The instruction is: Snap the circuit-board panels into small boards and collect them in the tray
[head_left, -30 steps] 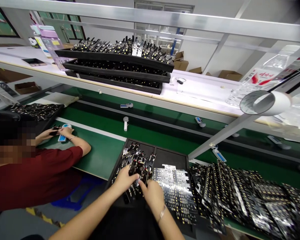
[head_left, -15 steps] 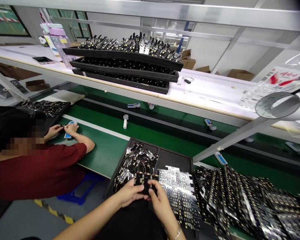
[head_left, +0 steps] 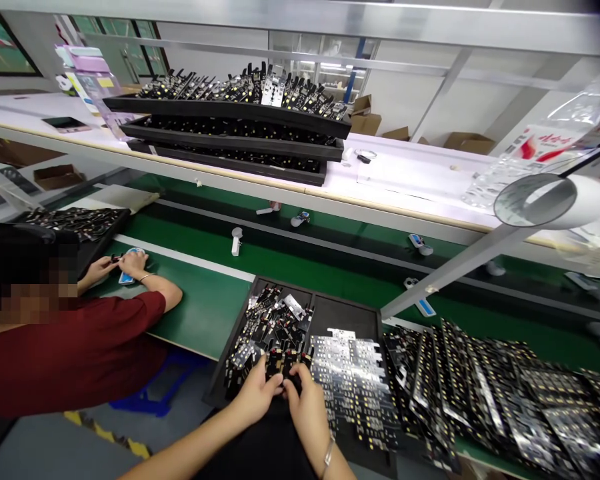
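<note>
My left hand [head_left: 253, 395] and my right hand [head_left: 304, 403] meet at the near edge of a black tray [head_left: 347, 313]. Both are closed on a small black circuit board panel [head_left: 283, 361] held between them. Left of the panel lies a heap of loose small black boards [head_left: 275, 320] in the tray. To the right of my right hand lies a silvery stack of board panels [head_left: 357, 377].
A person in a red shirt [head_left: 65, 353] works at the left on the green bench. Stacked black trays [head_left: 230, 137] of parts stand on the far shelf. Small devices [head_left: 236, 241] lie on the conveyor. Black panels [head_left: 490, 393] are piled at the right. A metal bar [head_left: 460, 267] slants overhead.
My hands lifted a board panel out of the heap and drew it toward the tray's near edge. The devices on the conveyor have shifted along it.
</note>
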`<state>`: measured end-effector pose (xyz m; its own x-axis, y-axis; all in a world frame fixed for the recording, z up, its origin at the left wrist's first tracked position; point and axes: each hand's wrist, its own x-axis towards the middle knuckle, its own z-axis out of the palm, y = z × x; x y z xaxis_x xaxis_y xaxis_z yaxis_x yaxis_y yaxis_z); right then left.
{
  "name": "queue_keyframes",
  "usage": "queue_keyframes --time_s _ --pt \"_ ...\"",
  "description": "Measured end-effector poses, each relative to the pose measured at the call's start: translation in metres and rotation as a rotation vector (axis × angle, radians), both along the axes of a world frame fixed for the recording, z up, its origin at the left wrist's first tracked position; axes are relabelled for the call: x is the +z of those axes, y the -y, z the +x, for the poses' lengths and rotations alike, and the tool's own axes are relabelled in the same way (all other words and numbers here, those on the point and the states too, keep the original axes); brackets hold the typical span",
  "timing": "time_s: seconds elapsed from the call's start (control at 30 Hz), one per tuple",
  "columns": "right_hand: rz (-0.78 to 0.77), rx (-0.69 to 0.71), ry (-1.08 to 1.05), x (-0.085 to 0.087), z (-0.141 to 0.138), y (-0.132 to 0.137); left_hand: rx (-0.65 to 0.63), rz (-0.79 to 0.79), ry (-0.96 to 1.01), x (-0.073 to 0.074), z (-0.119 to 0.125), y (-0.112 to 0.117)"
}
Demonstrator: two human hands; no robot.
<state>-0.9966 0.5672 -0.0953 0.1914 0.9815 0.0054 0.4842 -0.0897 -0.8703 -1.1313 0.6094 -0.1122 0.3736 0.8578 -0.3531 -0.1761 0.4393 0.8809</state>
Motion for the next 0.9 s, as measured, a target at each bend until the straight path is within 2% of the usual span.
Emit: queue_keyframes --time_s 0.13,0.27,0.33,0.43,0.53,0.6,0.67,0.77,0.83,0.9 --pt "-0.042 -0.067 0.07 -0.006 -0.007 -0.008 0.03 0.156 -0.169 -0.013 -0.004 -0.002" --pt "-0.055 -0.092 0.149 -0.004 -0.017 -0.022 0.03 0.408 -0.485 -0.027 -0.008 -0.019" --pt "-0.057 -0.08 0.175 -0.003 -0.019 -0.037 -0.002 0.456 -0.592 -0.032 -0.01 -0.039" --pt "-0.068 0.001 0.183 -0.008 -0.013 -0.07 -0.008 0.443 -0.655 -0.034 -0.015 -0.081" --pt "-0.115 0.112 0.209 -0.018 0.011 -0.096 0.007 0.434 -0.719 -0.033 -0.031 -0.119" --pt "-0.164 0.098 0.267 -0.027 0.036 -0.098 0.016 0.442 -0.744 -0.031 -0.049 -0.129" --pt "-0.229 -0.026 0.352 -0.036 0.066 -0.084 0.016 0.441 -0.748 -0.032 -0.07 -0.125" --pt "-0.382 -0.372 0.506 -0.054 0.111 -0.044 -0.006 0.398 -0.713 -0.042 -0.097 -0.097" --pt "-0.502 -0.585 0.582 -0.067 0.131 -0.015 -0.02 0.347 -0.68 -0.053 -0.107 -0.073" --pt "-0.565 -0.681 0.629 -0.078 0.139 0.006 -0.038 0.295 -0.649 -0.065 -0.108 -0.053"
